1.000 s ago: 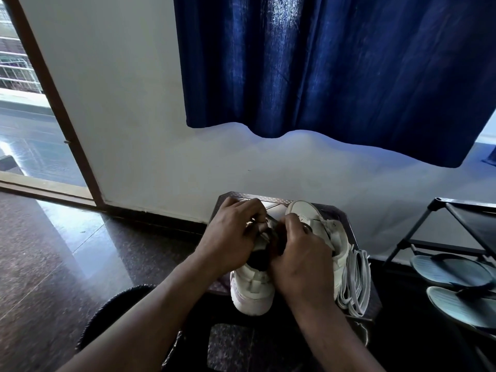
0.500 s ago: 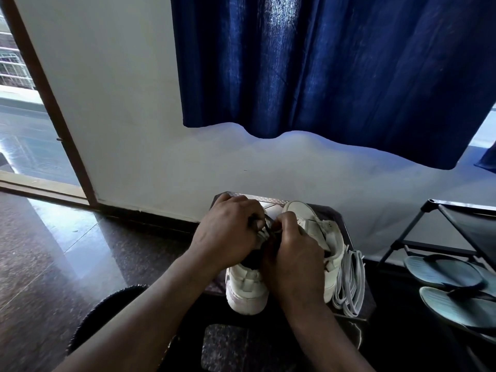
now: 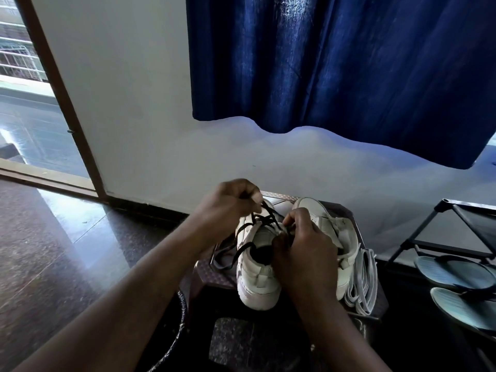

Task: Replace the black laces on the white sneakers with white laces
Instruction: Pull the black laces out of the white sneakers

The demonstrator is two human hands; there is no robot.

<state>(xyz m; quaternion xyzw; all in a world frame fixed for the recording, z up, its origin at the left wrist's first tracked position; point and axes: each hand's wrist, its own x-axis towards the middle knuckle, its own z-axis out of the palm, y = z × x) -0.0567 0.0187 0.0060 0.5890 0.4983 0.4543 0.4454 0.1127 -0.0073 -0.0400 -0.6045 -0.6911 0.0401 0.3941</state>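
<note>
I look down through the head camera. Two white sneakers stand side by side on a small dark stool [image 3: 214, 275], with their toes pointing to the wall [image 3: 134, 116] and their heels toward me. The left sneaker [image 3: 257, 280] has a black lace [image 3: 233, 253] in it. The lace crosses over the top of the shoe, and loose loops of it hang down the left side onto the stool.

The left hand [image 3: 228, 208] is up over the toe end of that shoe. Its fingers are curled tight and pinch the black lace, which runs up from the shoe into the fist. The right hand [image 3: 303, 245] is low on the right side of the same shoe, by the row of holes. Its fingers and thumb are bent in and pinch the lace there. This hand hides part of the shoe opening.

The right sneaker [image 3: 341, 237] touches the first one. I see no lace in the part of it that shows. The white laces [image 3: 362, 285] lie in a bunch on the stool, just beside the right sneaker, on its right.

A dark blue curtain [image 3: 335, 71] hangs on the wall above. On the right there is a black shoe rack [image 3: 456, 237] with blue sandals [image 3: 453, 272] on it. The floor [image 3: 53, 251] is dark and shiny. A brown door frame [image 3: 61, 103] is on the left.
</note>
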